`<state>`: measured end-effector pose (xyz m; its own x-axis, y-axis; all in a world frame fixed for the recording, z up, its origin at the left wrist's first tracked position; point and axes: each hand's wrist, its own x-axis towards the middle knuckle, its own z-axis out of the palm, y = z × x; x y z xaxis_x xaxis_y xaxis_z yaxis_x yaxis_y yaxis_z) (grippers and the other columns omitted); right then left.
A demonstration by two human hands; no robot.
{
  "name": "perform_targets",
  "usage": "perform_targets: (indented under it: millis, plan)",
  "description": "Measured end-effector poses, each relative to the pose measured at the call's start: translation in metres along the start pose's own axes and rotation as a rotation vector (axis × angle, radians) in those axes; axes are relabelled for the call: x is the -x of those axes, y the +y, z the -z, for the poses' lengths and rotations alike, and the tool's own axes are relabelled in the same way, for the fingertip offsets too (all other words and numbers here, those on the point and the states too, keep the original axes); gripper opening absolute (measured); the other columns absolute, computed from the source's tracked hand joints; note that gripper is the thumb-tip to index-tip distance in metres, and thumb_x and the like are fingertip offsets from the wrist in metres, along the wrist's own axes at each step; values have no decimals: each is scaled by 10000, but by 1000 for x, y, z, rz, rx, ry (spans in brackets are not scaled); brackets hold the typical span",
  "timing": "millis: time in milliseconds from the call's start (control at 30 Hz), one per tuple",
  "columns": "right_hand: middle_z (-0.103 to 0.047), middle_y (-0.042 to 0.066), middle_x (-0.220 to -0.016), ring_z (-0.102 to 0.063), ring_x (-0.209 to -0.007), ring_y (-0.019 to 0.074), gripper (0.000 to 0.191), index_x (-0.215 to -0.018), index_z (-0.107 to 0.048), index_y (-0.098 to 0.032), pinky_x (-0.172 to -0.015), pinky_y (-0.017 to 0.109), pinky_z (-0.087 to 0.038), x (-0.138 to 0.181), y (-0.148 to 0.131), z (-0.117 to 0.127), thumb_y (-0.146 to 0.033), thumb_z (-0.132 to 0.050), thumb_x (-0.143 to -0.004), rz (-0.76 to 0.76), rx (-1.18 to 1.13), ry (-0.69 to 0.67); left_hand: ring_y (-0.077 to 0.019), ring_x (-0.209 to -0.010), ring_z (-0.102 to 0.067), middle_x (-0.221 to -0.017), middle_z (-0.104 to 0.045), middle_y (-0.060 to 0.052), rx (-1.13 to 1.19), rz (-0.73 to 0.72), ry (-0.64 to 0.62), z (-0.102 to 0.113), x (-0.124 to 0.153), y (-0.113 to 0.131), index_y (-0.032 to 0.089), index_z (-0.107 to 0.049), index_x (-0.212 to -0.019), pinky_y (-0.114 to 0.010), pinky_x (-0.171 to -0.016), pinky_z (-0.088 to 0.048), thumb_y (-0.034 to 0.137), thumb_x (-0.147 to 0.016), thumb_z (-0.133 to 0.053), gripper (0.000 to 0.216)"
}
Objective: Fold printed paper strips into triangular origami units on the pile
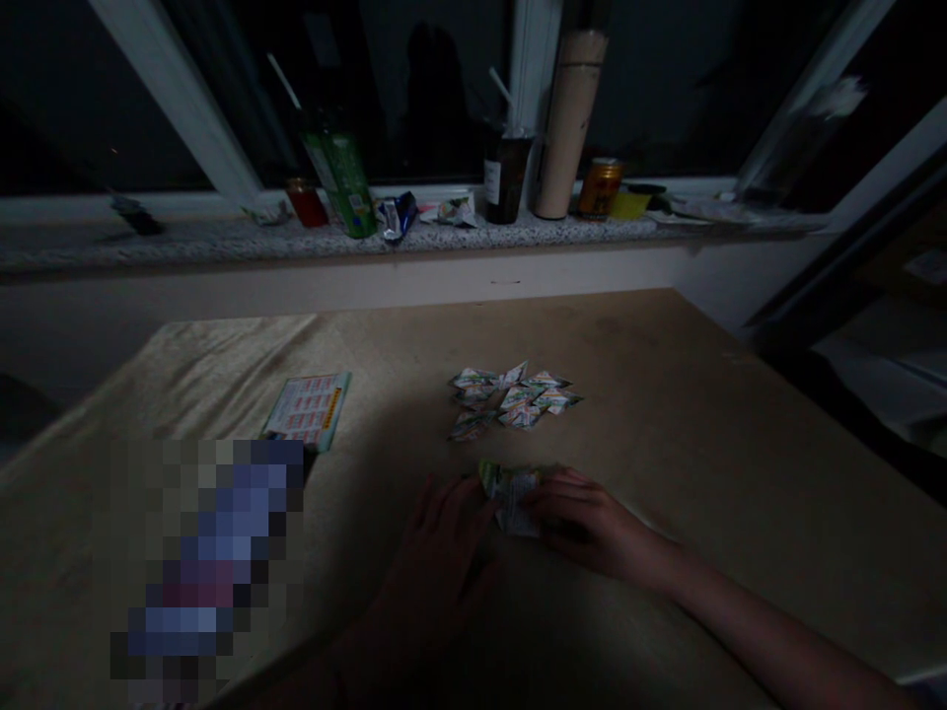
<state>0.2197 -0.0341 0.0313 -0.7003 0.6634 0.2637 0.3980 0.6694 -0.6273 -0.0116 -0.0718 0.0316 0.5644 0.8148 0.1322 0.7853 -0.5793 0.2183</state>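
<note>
On the table in front of me lies a small piece of printed paper [519, 501], partly folded, with a green patch at its upper left corner. My right hand [588, 518] has its fingers curled over the paper's right side, gripping it. Flat on the table to the left is my left hand [444, 542], fingers stretched out and the tips close to the paper's left edge. Deep shadow hides part of this hand. Just beyond the paper, several folded, pointed paper pieces [522, 394] with coloured print are clustered together.
A printed calendar card [307, 409] lies at the left, near a pixelated blue object [237, 523]. Along the granite windowsill [436, 237] stand a green bottle [344, 182], a dark cup with a straw [507, 177], a tall beige flask [569, 123] and an orange can [599, 187]. The light is dim.
</note>
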Motion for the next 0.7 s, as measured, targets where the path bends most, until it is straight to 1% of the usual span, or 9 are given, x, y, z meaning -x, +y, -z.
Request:
perform_targets:
  millis: [100, 133, 233, 267, 367, 433, 533, 600, 700]
  plan:
    - [-655, 45, -966, -554, -937, 187, 207, -1000, -615, -208, -852, 367, -388, 0, 0, 4, -148, -573, -806, 2, 31, -41, -302, -1320, -199, -1450, -235, -117, -25, -43, -14, -2, 3, -2, 166, -387, -1305, -508, -1066, -193, 307, -847, -497, 492]
    - [-658, 36, -976, -552, -946, 183, 201, -996, -624, -217, -860, 366, -378, -1, -1, 6, -158, -575, -811, 2, 40, -52, -290, -1328, -187, -1463, -214, -118, -17, -70, -44, -2, 4, -3, 147, -347, -1332, -480, -1074, -198, 327, -851, -493, 534]
    - [-656, 17, -1015, -538, -976, 169, 186, -982, -642, -228, -882, 352, -353, -2, -2, 11, -174, -588, -813, -13, 43, -86, -239, -1334, -193, -1466, -225, -107, 35, -136, -152, -2, 5, -6, 124, -211, -1398, -401, -1083, -221, 348, -854, -488, 650]
    - [-653, 14, -1030, -531, -985, 169, 188, -983, -646, -232, -888, 351, -347, -3, -3, 13, -180, -598, -809, -18, 40, -97, -237, -1337, -186, -1471, -212, -103, 54, -150, -174, -1, 5, -7, 136, -192, -1405, -396, -1079, -229, 344, -849, -498, 668]
    - [-642, 2, -1069, -513, -1004, 174, 184, -969, -660, -252, -887, 352, -340, -3, -3, 17, -197, -620, -798, -22, 37, -136, -267, -1347, -140, -1492, -131, -93, 78, -174, -202, 2, 6, -8, 190, -206, -1406, -432, -1065, -236, 331, -831, -524, 672]
    - [-637, -5, -1083, -510, -1005, 176, 176, -958, -665, -257, -880, 352, -343, -4, -2, 20, -206, -627, -795, -26, 33, -163, -282, -1347, -125, -1492, -125, -93, 78, -192, -216, 4, 5, -8, 196, -206, -1406, -450, -1065, -221, 353, -830, -524, 676]
    - [-640, -8, -1068, -520, -983, 171, 144, -923, -671, -250, -874, 352, -349, -7, 2, 22, -222, -642, -785, -35, 1, -188, -287, -1344, -139, -1481, -176, -96, 88, -222, -231, 6, 4, -8, 180, -175, -1416, -459, -1074, -193, 415, -830, -515, 717]
    - [-648, -8, -1036, -530, -971, 166, 104, -876, -676, -239, -875, 346, -354, -11, 6, 22, -232, -657, -774, -21, -43, -194, -293, -1340, -152, -1474, -205, -94, 101, -234, -239, 7, 4, -9, 182, -167, -1418, -468, -1071, -197, 455, -818, -523, 749]
    - [-661, 11, -943, -554, -935, 155, 82, -831, -667, -208, -864, 323, -374, -19, 16, 21, -261, -664, -767, 19, -140, -178, -306, -1336, -165, -1474, -208, -87, 112, -245, -244, 9, 5, -11, 206, -169, -1419, -482, -1058, -220, 484, -795, -544, 779]
